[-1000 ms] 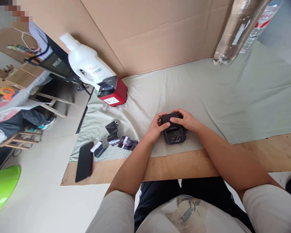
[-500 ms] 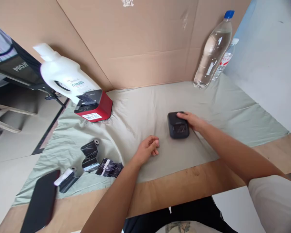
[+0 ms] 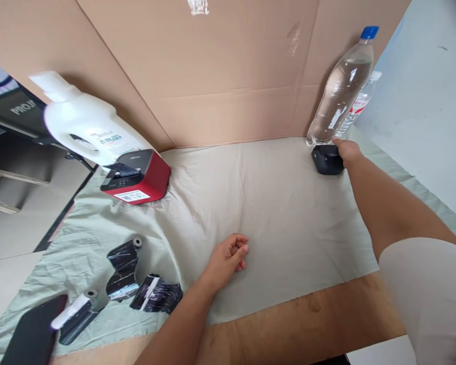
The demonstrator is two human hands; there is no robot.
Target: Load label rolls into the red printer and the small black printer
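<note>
At the back right of the cloth, my right hand (image 3: 347, 150) grips a small black printer (image 3: 327, 160) by its right side. The fingers on its far side are hidden. The printer is just in front of a large clear bottle with a blue cap (image 3: 342, 94); I cannot tell whether they touch. My left hand (image 3: 228, 259) rests on the cloth at front centre, fingers loosely curled and apart, holding nothing. Left of it lie a black film strip (image 3: 157, 295) and two partly unwound black film rolls (image 3: 123, 268).
A red and black printer (image 3: 148, 177) with film in its slot stands by a white jug (image 3: 87, 124) at the left. A dark phone (image 3: 34, 332) lies front left. A smaller bottle (image 3: 359, 106) stands behind the large one. Cardboard (image 3: 220, 76) walls the back.
My right hand has carried the black printer from the cloth's middle to the back right, beside the bottles. My left hand has stayed on the cloth. The view has shifted slightly.
</note>
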